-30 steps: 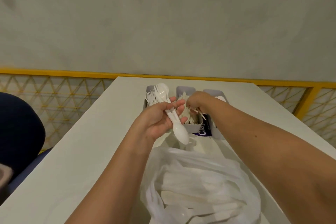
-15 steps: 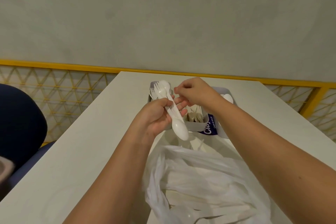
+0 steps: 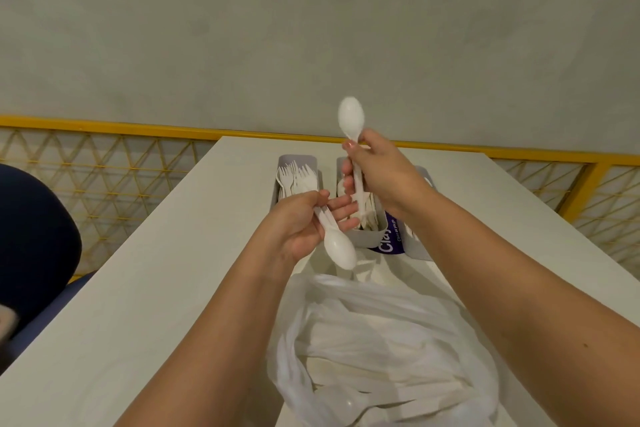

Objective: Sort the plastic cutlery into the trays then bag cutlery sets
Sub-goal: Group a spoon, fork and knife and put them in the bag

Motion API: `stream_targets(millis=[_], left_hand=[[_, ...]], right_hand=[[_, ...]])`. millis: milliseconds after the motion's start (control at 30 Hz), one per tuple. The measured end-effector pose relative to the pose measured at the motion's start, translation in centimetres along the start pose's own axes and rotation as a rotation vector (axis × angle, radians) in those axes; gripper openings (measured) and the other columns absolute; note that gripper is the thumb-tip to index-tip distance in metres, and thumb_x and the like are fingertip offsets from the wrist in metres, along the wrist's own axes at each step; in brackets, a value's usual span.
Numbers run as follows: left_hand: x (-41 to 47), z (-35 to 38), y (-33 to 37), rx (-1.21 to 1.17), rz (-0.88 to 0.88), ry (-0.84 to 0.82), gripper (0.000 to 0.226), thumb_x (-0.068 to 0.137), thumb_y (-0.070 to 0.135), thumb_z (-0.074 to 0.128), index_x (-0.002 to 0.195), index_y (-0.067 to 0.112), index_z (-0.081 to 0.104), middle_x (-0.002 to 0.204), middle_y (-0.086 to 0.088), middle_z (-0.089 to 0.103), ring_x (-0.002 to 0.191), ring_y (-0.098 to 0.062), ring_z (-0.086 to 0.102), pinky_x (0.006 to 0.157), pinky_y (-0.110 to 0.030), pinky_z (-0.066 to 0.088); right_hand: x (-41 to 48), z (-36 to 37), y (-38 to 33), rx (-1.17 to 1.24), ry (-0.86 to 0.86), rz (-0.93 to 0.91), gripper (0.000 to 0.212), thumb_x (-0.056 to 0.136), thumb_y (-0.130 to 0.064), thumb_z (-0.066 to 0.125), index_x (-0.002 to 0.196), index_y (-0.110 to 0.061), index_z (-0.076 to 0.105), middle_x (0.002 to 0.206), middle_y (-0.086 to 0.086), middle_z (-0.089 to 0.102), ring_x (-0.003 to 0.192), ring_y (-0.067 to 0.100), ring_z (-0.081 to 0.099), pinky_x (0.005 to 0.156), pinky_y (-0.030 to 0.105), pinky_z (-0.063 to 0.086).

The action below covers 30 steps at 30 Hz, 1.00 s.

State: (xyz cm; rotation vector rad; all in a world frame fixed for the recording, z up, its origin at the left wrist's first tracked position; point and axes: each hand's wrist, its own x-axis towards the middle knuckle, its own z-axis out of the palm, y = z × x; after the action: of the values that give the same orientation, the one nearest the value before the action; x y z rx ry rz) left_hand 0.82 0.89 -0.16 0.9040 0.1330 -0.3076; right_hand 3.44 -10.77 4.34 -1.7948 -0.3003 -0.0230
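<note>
Behind the right hand [image 3: 375, 172], the middle tray [image 3: 372, 236] is mostly hidden and the tray right of it shows only slivers. The plastic bag [image 3: 374, 350] nearer than that tray runs off the bottom edge, its contents too blurred to tell apart.

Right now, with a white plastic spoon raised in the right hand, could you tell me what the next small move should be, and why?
Probably lower the white plastic spoon in the right hand into a grey tray other than the left grey tray, which already holds white forks. The left hand holds more white cutlery awaiting sorting; which tray takes spoons is hidden behind the hands.
</note>
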Motion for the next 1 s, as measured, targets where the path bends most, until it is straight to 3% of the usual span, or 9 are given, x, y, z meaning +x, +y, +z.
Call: stream_targets(millis=[100, 167, 233, 300, 433, 633, 700, 833, 1000], left_hand=[[0.2, -0.4, 0.2, -0.092, -0.022, 0.009, 0.021, 0.096, -0.004, 0.029, 0.089, 0.000, 0.048, 0.076, -0.020, 0.060, 0.069, -0.029, 0.065, 0.065, -0.048, 0.056], [0.0, -0.4, 0.4, -0.094, -0.018, -0.005, 0.026, 0.093, -0.009, 0.027, 0.090, -0.004, 0.052, 0.066, -0.020, 0.064, 0.055, -0.024, 0.067, 0.050, -0.034, 0.058], [-0.2, -0.4, 0.5, -0.099, -0.038, 0.012, 0.027, 0.091, -0.011, 0.026, 0.086, -0.005, 0.052, 0.070, -0.019, 0.059, 0.051, -0.022, 0.063, 0.043, -0.023, 0.053], [-0.5, -0.3, 0.4, -0.090, -0.077, 0.047, 0.025, 0.093, -0.005, 0.026, 0.083, -0.005, 0.049, 0.074, -0.018, 0.052, 0.057, -0.022, 0.059, 0.049, -0.026, 0.053], [-0.6, -0.1, 0.3, -0.024, -0.161, 0.094, 0.021, 0.094, 0.000, 0.028, 0.089, -0.009, 0.047, 0.080, -0.021, 0.054, 0.072, -0.026, 0.055, 0.060, -0.037, 0.047], [0.7, -1.2, 0.2, -0.275, -0.185, 0.045, 0.032, 0.097, 0.003, 0.031, 0.123, -0.012, 0.043, 0.110, -0.026, 0.057, 0.094, -0.033, 0.059, 0.077, -0.048, 0.055], [1.3, -1.6, 0.1, -0.331, -0.154, 0.038, 0.035, 0.098, 0.003, 0.030, 0.129, -0.007, 0.044, 0.114, -0.027, 0.060, 0.086, -0.037, 0.065, 0.065, -0.049, 0.058], [1.3, -1.6, -0.1, -0.368, -0.084, 0.172, 0.023, 0.096, 0.003, 0.031, 0.078, 0.003, 0.046, 0.048, -0.009, 0.048, 0.038, -0.013, 0.044, 0.036, -0.016, 0.043], [1.3, -1.3, -0.4, -0.137, -0.061, 0.144, 0.046, 0.097, 0.032, 0.045, 0.056, 0.016, 0.032, 0.035, 0.003, 0.027, 0.026, -0.007, 0.027, 0.029, -0.010, 0.024]], right_hand=[[-0.9, -1.1, -0.2, -0.223, -0.290, -0.208, 0.011, 0.092, -0.011, 0.056, 0.102, -0.011, 0.062, 0.072, -0.001, 0.058, 0.062, 0.006, 0.056, 0.058, 0.020, 0.049], [-1.5, -1.4, -0.1, -0.389, -0.500, -0.220, 0.017, 0.085, 0.000, 0.062, 0.098, -0.008, 0.069, 0.080, 0.003, 0.065, 0.076, 0.015, 0.063, 0.076, 0.032, 0.055], [-1.9, -1.5, 0.0, -0.529, -0.619, -0.224, 0.026, 0.082, 0.006, 0.062, 0.098, -0.012, 0.072, 0.082, -0.001, 0.066, 0.079, 0.008, 0.062, 0.078, 0.026, 0.053], [-2.2, -1.6, 0.0, -0.605, -0.688, -0.211, 0.036, 0.080, 0.010, 0.059, 0.103, -0.016, 0.070, 0.080, -0.013, 0.060, 0.072, -0.007, 0.056, 0.070, 0.009, 0.045], [-2.5, -1.6, 0.2, -0.665, -0.746, -0.238, 0.033, 0.081, -0.001, 0.069, 0.113, -0.009, 0.068, 0.082, -0.022, 0.056, 0.075, -0.017, 0.054, 0.073, 0.004, 0.041], [-3.2, -1.6, 0.3, -0.491, -0.662, -0.250, 0.023, 0.082, -0.001, 0.067, 0.104, -0.005, 0.071, 0.075, -0.009, 0.050, 0.069, -0.004, 0.050, 0.071, 0.011, 0.041], [-3.4, -1.8, 0.3, -0.363, -0.604, -0.257, 0.024, 0.084, 0.001, 0.063, 0.106, -0.005, 0.070, 0.083, -0.001, 0.055, 0.078, 0.003, 0.054, 0.078, 0.016, 0.044], [-3.5, -2.1, -0.7, 0.002, -0.414, -0.278, 0.022, 0.092, -0.008, 0.054, 0.087, -0.018, 0.073, 0.081, 0.004, 0.061, 0.060, 0.002, 0.047, 0.056, 0.015, 0.035], [-2.5, -2.4, -1.0, 0.134, -0.207, -0.145, 0.020, 0.095, -0.011, 0.050, 0.090, -0.011, 0.070, 0.070, 0.014, 0.038, 0.052, 0.008, 0.031, 0.046, 0.017, 0.027]])
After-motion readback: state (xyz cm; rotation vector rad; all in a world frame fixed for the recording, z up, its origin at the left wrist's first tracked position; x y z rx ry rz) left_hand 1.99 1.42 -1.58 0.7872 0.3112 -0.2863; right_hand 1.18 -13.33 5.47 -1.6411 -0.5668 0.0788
